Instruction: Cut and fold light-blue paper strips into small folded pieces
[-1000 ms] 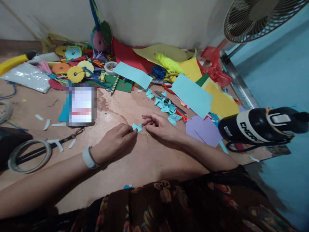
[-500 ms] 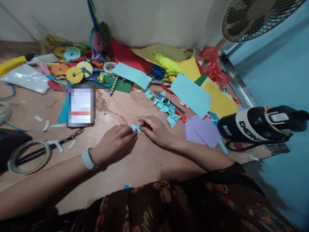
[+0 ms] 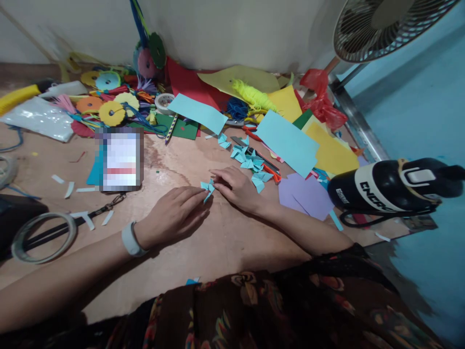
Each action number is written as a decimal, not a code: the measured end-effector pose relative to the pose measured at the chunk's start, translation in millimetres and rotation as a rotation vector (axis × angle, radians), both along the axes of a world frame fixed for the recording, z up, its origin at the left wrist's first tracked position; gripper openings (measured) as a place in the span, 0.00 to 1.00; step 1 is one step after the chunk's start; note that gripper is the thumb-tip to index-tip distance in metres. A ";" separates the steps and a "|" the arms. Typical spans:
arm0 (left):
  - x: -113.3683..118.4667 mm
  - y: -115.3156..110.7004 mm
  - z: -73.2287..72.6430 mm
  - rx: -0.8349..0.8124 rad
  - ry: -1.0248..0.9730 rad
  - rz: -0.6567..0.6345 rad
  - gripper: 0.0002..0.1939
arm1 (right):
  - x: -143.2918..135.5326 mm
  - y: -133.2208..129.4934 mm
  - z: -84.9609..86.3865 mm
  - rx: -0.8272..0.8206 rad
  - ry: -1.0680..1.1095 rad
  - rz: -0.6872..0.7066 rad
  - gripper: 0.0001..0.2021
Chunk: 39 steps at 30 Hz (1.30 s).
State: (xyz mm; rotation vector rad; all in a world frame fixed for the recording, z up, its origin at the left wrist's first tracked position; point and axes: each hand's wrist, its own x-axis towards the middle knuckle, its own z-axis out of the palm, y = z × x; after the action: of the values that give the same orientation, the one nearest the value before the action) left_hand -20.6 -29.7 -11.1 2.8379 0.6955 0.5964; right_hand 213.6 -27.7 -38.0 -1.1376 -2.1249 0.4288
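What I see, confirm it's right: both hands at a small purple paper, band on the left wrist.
The paper is light blue, not purple, as the head view shows; the left hand and right hand are at it, and the band is on the left wrist.

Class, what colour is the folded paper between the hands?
Light blue paper, seen in the head view.

folded paper [image 3: 206, 185]: was light blue, kinda aqua
little folded pieces [image 3: 259, 181]: were that same blue
flat sheets [image 3: 313, 195]: were soft lilac
bottle [image 3: 345, 188]: was mostly black with a white stripe
yarn [image 3: 254, 96]: was neon yellow, super loud
plastic bag [image 3: 317, 85]: was bright red
wristband [image 3: 131, 238]: was plain pale grey
clothes [image 3: 250, 310]: were dark with red and green florals
table [image 3: 232, 242]: was pinkish tan
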 end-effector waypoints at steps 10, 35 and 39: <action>2.5 4.9 0.5 0.058 0.113 -0.027 0.21 | 2.6 5.4 -2.1 0.142 -0.065 0.081 0.14; 8.0 -0.8 1.0 0.060 0.182 -0.021 0.16 | 18.2 -6.4 10.5 0.126 -0.191 0.059 0.08; 10.3 -1.2 1.0 0.051 0.149 0.005 0.18 | 18.9 -6.3 12.1 0.170 -0.201 0.091 0.08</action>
State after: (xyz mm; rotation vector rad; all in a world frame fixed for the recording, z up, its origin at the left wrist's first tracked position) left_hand -10.3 -30.9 -10.1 2.9524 0.7204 0.4120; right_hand 232.5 -34.0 -26.0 -1.0258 -2.3442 0.1764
